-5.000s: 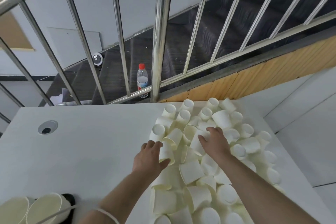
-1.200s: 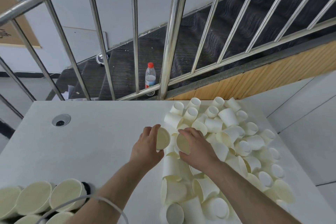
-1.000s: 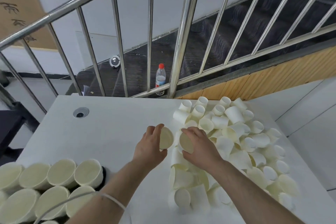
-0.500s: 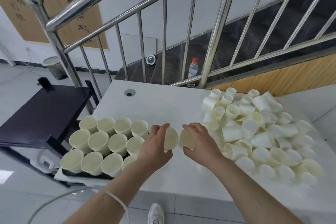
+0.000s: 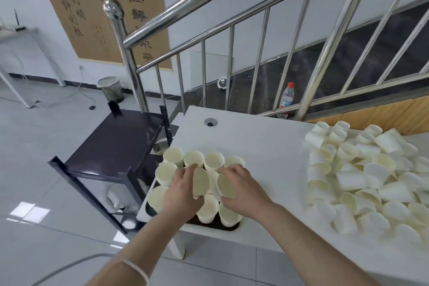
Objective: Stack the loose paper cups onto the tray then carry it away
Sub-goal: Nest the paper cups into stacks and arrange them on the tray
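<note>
A paper cup (image 5: 201, 182) is held in the left hand (image 5: 180, 195), fingers curled round its wall, mouth turned toward the camera. A second cup (image 5: 226, 186) is held the same way in the right hand (image 5: 243, 189), thumb below the rim and fingers over the top. Each grip is thus closed on its own cup, and both cups are carried side by side, just apart, above the dark tray (image 5: 228, 227).

Directly beneath and beyond both grips, upright cups on the tray (image 5: 214, 160) are packed rim to rim; whether each is a single cup or a nested stack cannot be told. Far to the right of the right grip, the loose pile (image 5: 362, 176) is spread over the white surface (image 5: 255, 141), cups lying tipped at all angles. Left of the left grip, off the surface edge, a dark stand (image 5: 116, 139) is seen on the floor.

The cups are judged very light, thin-walled and easily crushed, so little squeeze is called for; a hold round the upper wall, just under the rolled rim where the paper is stiffest, seems best. When one is nested into another, it is best lowered straight, since a tilted cup may jam or topple its neighbours. Much of the pile remains unsorted, so the carrying step appears some way off. The loaded tray would be top-heavy and best taken by opposite edges and kept level.
</note>
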